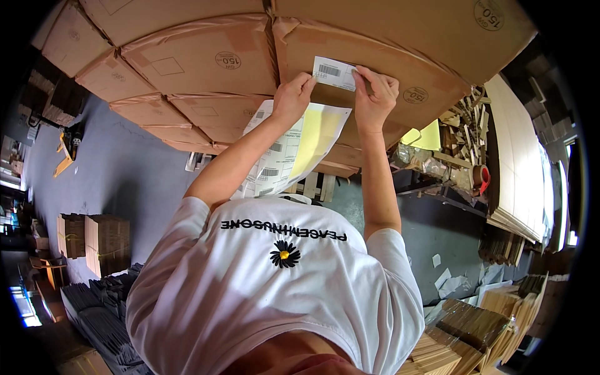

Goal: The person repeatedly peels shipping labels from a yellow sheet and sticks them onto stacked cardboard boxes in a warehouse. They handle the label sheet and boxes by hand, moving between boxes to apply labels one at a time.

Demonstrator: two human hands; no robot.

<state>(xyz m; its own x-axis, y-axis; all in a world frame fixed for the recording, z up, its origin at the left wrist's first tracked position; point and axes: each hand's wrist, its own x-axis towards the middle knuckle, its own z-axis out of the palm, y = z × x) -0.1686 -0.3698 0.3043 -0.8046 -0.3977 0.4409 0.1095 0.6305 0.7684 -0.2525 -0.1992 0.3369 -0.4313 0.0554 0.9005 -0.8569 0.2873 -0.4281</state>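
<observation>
A small white rectangular label with a black barcode lies on the face of a taped brown cardboard box. Beside it, more brown boxes are stacked, each bearing a round black stamp. Below the label hang white printed sheets with a yellow sheet.

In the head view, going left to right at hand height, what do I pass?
Stacked cardboard boxes → left hand → white label → right hand → yellow sheet → red tape roll → flat cardboard sheets.
</observation>
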